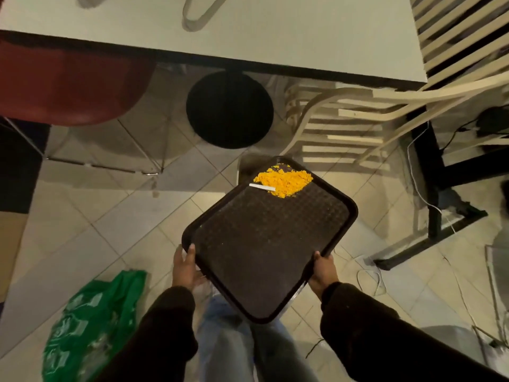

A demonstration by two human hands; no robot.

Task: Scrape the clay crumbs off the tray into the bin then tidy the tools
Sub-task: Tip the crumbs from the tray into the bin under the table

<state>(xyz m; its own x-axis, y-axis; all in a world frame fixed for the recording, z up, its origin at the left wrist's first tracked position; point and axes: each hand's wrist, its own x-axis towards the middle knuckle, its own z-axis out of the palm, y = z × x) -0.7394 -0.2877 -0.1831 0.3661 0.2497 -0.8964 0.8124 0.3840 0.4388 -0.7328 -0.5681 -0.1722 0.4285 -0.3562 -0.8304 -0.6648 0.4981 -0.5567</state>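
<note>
Big white table runs across the top, with a red chair tucked at its left and a slatted cream chair on the right. Down on the tiled floor sits a green plastic bag. The dark brown tray is held out over the floor, corner pointing away. Left hand is wrapped around the near-left edge, right hand clamped on the near-right edge. Orange clay crumbs are heaped in the far corner, right over a greyish bin, barely visible. A small white tool lies touching the heap.
</note>
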